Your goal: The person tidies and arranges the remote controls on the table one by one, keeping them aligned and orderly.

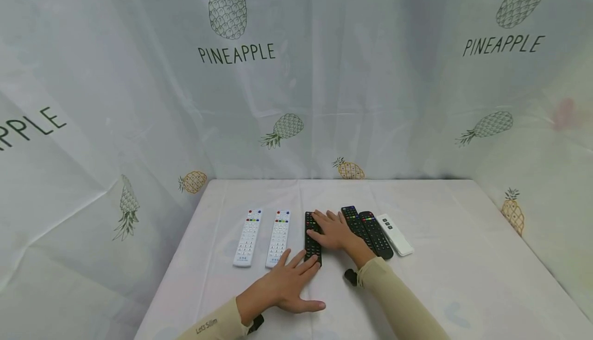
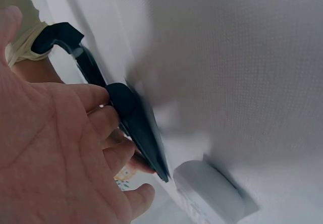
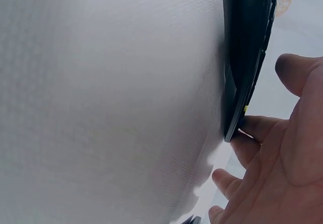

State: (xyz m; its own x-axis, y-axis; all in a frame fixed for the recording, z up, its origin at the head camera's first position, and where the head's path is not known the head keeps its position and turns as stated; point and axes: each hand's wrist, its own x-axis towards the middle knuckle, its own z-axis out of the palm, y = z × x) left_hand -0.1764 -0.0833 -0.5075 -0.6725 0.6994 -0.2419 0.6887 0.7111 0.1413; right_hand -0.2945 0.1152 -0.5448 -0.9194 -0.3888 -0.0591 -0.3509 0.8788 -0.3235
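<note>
In the head view a black remote control (image 1: 313, 246) lies lengthwise in the middle of the white table. My left hand (image 1: 289, 284) has its fingers spread, their tips touching the near end of that remote. At its far end rest the fingers of my right hand (image 1: 334, 231), also spread. The left wrist view shows the rounded end of the black remote (image 2: 139, 123) against the fingertips of my left hand (image 2: 60, 148). From the right wrist, the remote's edge (image 3: 247, 52) meets the fingers of my right hand (image 3: 282, 163).
Two white remotes (image 1: 247, 238) (image 1: 278, 238) lie to the left of the black one. Right of it are two more black remotes (image 1: 356, 224) (image 1: 376, 234) and a slim white remote (image 1: 394, 234), all slanted. A pineapple-printed curtain (image 1: 361, 88) hangs behind the table (image 1: 463, 278).
</note>
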